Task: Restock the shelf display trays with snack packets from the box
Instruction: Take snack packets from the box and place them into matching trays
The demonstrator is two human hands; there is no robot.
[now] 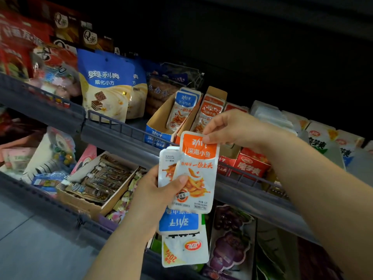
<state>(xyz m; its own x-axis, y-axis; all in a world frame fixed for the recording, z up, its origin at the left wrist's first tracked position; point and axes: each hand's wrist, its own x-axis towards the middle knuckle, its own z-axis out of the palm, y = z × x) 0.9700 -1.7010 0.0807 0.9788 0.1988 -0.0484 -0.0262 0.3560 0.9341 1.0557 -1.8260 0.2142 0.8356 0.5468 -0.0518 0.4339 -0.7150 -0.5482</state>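
Right hand (228,128) pinches orange packet (194,172) just below part-filled orange tray (217,93); left hand (153,190) grips unshelved stack (178,222): restocking apparently midway.

You face tiered grey metal shelves (50,116) | black panel (282,37) above them | grey floor (24,229) at your lower left | dim light

The orange packet (194,172) covers most of the packets (179,221) behind it and the fingers of the left hand (155,188). Its fine print is illegible. The right hand (228,130) hides the orange tray's (212,106) front. Goods (18,47) at the shelf's (50,110) left end are blurred.
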